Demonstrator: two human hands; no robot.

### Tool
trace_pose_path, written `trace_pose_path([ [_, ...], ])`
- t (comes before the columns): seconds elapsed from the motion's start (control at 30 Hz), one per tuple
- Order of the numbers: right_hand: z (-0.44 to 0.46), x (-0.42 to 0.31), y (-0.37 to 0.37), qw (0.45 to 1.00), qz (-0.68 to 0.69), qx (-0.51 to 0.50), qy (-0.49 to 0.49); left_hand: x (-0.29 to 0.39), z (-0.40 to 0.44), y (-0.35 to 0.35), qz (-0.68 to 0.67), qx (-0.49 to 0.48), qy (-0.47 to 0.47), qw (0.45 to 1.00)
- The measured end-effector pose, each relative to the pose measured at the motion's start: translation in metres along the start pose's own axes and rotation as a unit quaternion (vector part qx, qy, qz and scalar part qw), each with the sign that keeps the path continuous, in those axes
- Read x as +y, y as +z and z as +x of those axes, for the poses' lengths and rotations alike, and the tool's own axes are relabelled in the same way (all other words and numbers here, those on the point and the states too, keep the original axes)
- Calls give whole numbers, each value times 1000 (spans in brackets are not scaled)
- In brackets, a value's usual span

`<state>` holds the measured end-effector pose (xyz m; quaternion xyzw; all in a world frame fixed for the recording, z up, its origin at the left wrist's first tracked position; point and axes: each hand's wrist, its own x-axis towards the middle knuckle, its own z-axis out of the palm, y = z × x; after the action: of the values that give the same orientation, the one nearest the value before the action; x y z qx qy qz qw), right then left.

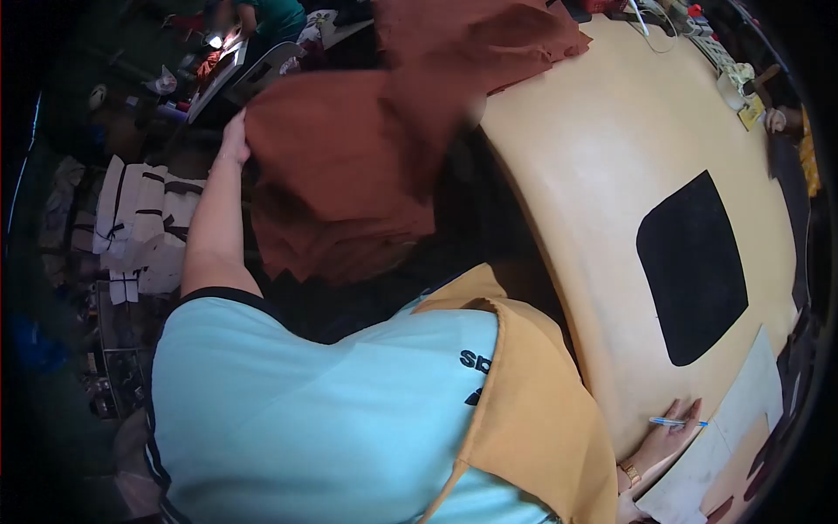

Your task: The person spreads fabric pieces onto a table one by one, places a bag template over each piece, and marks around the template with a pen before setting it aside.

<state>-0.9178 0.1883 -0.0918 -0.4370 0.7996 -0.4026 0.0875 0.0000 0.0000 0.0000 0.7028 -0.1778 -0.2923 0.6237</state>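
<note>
My left hand [234, 141] grips the left edge of a reddish-brown fabric piece [332, 131]; some of its fingers are hidden by the cloth. More fabric of the same colour hangs below it in layered folds. At the lower right, my right hand [668, 441], with a gold-coloured watch at the wrist, rests on the pale tabletop [576, 175]. A blue-and-white pen [670, 423] lies across it, held between the fingers. Just beyond that hand is a flat black panel with rounded corners [694, 271]. A light grey sheet [742, 410] lies beside the hand.
More brown fabric [471, 39] lies at the table's far end. White bundles tied with dark straps [144, 214] are stacked at left. A person in green [272, 16] sits by a lit work surface at the upper left. Another person's hand [775, 120] shows at the right edge.
</note>
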Motion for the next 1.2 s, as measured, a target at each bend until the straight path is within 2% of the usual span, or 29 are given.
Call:
trace_pose_path([
  [0.03,0,-4,-2,1000,1,0,2,1,-1,-1,2,1,-1,1000],
  [0.1,-2,-1,11,1000,9,3,-1,-20,12,-51,-14,73,-33,997],
  [0.17,0,1,3,1000,-7,-1,-13,-69,76,-137,166,209,-110,957],
  [0.2,1,1,2,1000,6,4,-10,-70,61,-124,247,255,-106,929],
  [0.23,-1,1,4,1000,21,7,-5,-70,42,-114,405,281,-95,865],
  [0.27,-2,0,6,999,37,10,0,-62,-10,-80,581,296,-71,755],
  [0.3,-1,0,6,999,32,6,-1,-58,-40,-48,671,285,-45,683],
  [0.33,0,0,4,1000,27,3,-1,-57,-60,-20,723,271,-11,636],
  [0.4,-1,1,0,1000,29,0,11,-69,-57,12,770,165,70,612],
  [0.5,-1,4,3,999,46,4,25,-92,-54,83,732,61,236,636],
  [0.57,-1,5,1,999,37,-4,21,-92,-59,141,626,-10,392,674],
  [0.67,-1,9,3,999,44,22,1,-63,-96,231,475,-103,531,694],
  [0.77,-2,-2,5,999,42,24,6,-32,-132,286,487,-208,598,602],
  [0.87,-2,-2,1,1000,7,24,5,-23,-139,307,517,-302,624,501],
  [0.97,-3,-4,1,1000,11,27,11,-20,-125,312,479,-359,629,497],
  [1.0,-2,-5,1,1000,10,29,8,-14,-134,316,436,-366,643,512],
  [1.1,-3,-8,0,999,-11,32,5,-6,-134,322,430,-418,553,579],
  [1.13,-3,-10,0,999,-19,33,4,-1,-135,327,401,-426,551,595],
  [1.2,-3,-14,2,999,0,38,6,13,-135,345,446,-350,507,649],
])
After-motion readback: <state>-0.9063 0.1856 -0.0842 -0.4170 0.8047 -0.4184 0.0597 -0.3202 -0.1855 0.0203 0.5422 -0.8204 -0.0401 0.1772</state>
